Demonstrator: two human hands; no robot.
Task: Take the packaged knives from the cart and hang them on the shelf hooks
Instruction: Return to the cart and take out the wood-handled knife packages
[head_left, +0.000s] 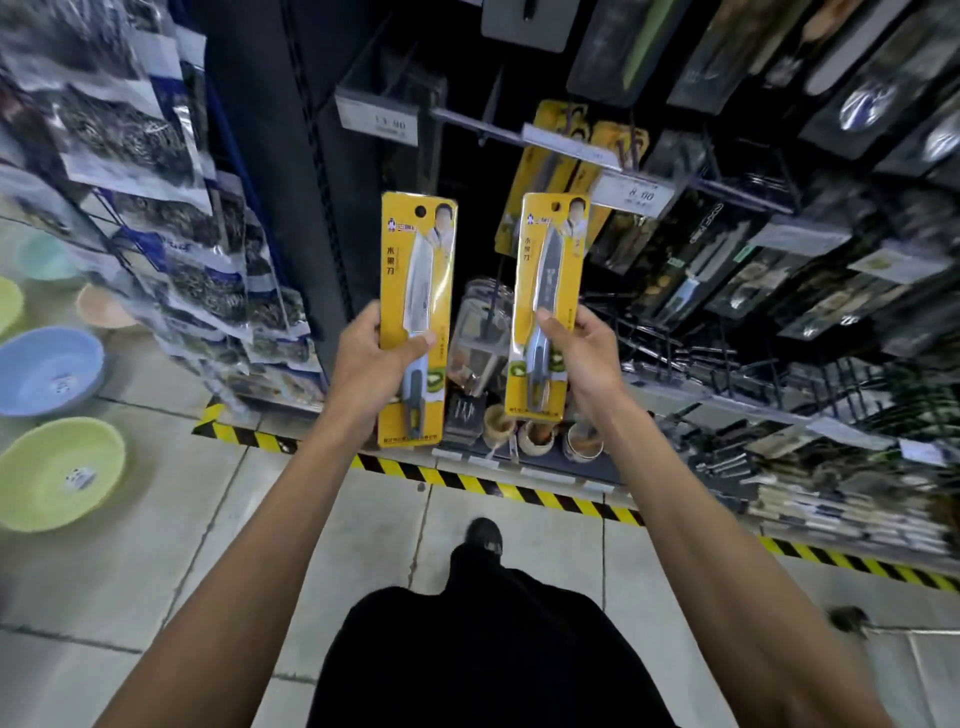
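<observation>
Fingers of my left hand and right hand pinch yellow packs before the far shelf: left knife pack, right knife pack, both upright, printed 水果刀. Beyond hang the 13.90 tag and the 8.00 tag.

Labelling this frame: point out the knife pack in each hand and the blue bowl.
Left-hand knife pack (418, 280), head view, on the blade.
Right-hand knife pack (548, 270), head view, on the blade.
Blue bowl (31, 364), head view, inner wall.
</observation>
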